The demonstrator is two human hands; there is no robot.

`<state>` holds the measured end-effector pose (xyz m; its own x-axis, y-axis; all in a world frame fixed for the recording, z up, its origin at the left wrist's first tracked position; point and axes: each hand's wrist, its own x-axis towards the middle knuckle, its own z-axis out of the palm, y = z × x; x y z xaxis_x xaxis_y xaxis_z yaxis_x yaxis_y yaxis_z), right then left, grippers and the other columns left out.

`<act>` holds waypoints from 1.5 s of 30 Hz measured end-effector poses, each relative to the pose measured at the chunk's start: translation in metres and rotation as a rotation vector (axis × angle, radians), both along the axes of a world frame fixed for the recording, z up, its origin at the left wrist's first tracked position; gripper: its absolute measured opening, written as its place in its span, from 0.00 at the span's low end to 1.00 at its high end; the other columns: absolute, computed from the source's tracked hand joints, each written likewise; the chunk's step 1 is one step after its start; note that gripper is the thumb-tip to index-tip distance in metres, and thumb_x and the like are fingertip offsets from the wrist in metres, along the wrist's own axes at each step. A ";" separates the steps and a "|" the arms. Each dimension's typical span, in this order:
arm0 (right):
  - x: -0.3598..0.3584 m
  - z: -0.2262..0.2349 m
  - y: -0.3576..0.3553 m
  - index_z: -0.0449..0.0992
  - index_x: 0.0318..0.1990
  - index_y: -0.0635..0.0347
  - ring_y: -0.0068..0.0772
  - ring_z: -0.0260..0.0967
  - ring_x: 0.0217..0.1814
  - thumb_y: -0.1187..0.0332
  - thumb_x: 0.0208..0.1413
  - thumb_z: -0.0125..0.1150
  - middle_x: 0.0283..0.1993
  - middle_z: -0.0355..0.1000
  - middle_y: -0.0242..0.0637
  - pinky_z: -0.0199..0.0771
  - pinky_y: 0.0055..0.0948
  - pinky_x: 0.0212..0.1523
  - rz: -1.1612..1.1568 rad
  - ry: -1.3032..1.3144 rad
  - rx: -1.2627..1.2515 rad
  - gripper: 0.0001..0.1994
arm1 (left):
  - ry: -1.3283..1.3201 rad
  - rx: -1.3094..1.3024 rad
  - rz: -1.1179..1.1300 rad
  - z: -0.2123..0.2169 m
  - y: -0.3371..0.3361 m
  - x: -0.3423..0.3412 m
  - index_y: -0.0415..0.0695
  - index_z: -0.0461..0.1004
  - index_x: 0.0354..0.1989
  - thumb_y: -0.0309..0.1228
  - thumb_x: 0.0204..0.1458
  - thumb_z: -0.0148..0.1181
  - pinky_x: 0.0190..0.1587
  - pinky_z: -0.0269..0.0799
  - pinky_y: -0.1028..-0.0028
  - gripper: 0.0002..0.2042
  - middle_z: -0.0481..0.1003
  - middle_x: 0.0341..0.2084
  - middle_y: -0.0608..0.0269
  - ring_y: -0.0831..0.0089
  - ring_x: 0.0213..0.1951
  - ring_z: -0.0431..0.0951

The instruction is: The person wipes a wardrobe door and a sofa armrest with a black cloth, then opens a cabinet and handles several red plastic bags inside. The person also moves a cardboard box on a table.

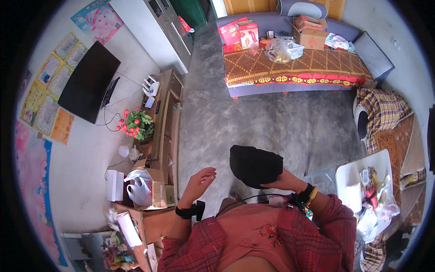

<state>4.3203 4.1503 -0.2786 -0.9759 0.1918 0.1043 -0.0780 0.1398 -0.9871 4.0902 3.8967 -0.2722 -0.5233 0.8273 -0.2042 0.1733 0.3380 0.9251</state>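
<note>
A soft black cap-like piece of fabric (254,167) hangs in front of my body, over the grey floor. My right hand (286,180) grips its lower right edge, fingertips partly hidden against the dark cloth. To the left of it, my left hand (201,182) is raised, apart from the cloth and holding nothing, its fingers loosely bent and apart. Black straps circle both wrists, and a yellowish bangle (312,195) shows on the right one.
A wooden TV cabinet (174,86) with a potted red-flowered plant (136,123) and an open carton (157,188) runs along the left. On the right stands a white-topped table (385,158) with bags and packets. A sofa (290,90) with boxes spans the back.
</note>
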 end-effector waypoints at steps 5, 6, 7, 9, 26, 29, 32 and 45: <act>-0.104 -0.012 0.051 0.68 0.55 0.65 0.26 0.67 0.52 0.69 0.46 0.71 0.52 0.73 0.40 0.66 0.28 0.55 -0.023 0.026 0.013 0.28 | -0.014 -0.023 0.004 -0.019 0.040 -0.110 0.39 0.70 0.52 0.28 0.58 0.55 0.49 0.71 0.74 0.15 0.77 0.42 0.59 0.74 0.45 0.76; -0.121 -0.014 0.061 0.70 0.54 0.64 0.27 0.69 0.51 0.67 0.47 0.70 0.51 0.74 0.41 0.68 0.29 0.54 -0.036 -0.010 0.067 0.26 | -0.013 0.035 -0.015 -0.021 0.051 -0.134 0.39 0.70 0.52 0.28 0.58 0.55 0.49 0.71 0.74 0.15 0.77 0.42 0.59 0.74 0.45 0.76; -0.140 -0.015 0.069 0.71 0.53 0.64 0.28 0.70 0.51 0.66 0.47 0.70 0.50 0.74 0.41 0.68 0.29 0.54 -0.055 -0.130 0.013 0.26 | -0.022 0.042 -0.017 -0.022 0.062 -0.160 0.39 0.70 0.52 0.28 0.58 0.55 0.49 0.71 0.74 0.15 0.77 0.42 0.59 0.74 0.45 0.76; -0.182 -0.017 0.085 0.72 0.52 0.64 0.29 0.71 0.49 0.65 0.47 0.70 0.48 0.76 0.41 0.69 0.30 0.53 -0.117 -0.245 -0.046 0.24 | -0.001 0.024 -0.039 -0.014 0.081 -0.217 0.39 0.70 0.53 0.29 0.58 0.55 0.49 0.71 0.74 0.15 0.77 0.42 0.58 0.73 0.45 0.76; -0.482 -0.080 0.300 0.71 0.47 0.64 0.43 0.74 0.45 0.59 0.45 0.69 0.42 0.75 0.51 0.71 0.36 0.47 -0.245 -0.382 0.165 0.24 | -0.017 -0.088 -0.184 -0.010 0.312 -0.556 0.36 0.67 0.54 0.28 0.58 0.53 0.52 0.69 0.73 0.16 0.75 0.45 0.58 0.71 0.48 0.75; -0.547 -0.084 0.346 0.72 0.47 0.63 0.47 0.74 0.44 0.58 0.45 0.68 0.41 0.76 0.50 0.71 0.37 0.47 -0.215 -0.443 0.205 0.24 | -0.009 -0.135 -0.192 -0.003 0.355 -0.611 0.36 0.68 0.54 0.27 0.58 0.53 0.52 0.69 0.73 0.16 0.75 0.45 0.58 0.72 0.48 0.75; -0.603 -0.083 0.392 0.72 0.47 0.62 0.48 0.75 0.42 0.58 0.45 0.66 0.39 0.76 0.50 0.72 0.38 0.46 -0.136 -0.495 0.201 0.24 | -0.026 -0.140 -0.148 0.000 0.392 -0.660 0.35 0.68 0.53 0.27 0.58 0.53 0.51 0.69 0.73 0.15 0.75 0.45 0.57 0.72 0.48 0.75; -0.740 -0.126 0.519 0.73 0.50 0.62 0.46 0.74 0.47 0.54 0.42 0.68 0.42 0.76 0.52 0.72 0.39 0.48 -0.453 -0.804 0.117 0.28 | -0.104 -0.070 -0.405 -0.037 0.577 -0.902 0.36 0.69 0.53 0.28 0.58 0.54 0.50 0.69 0.75 0.15 0.76 0.42 0.59 0.74 0.46 0.75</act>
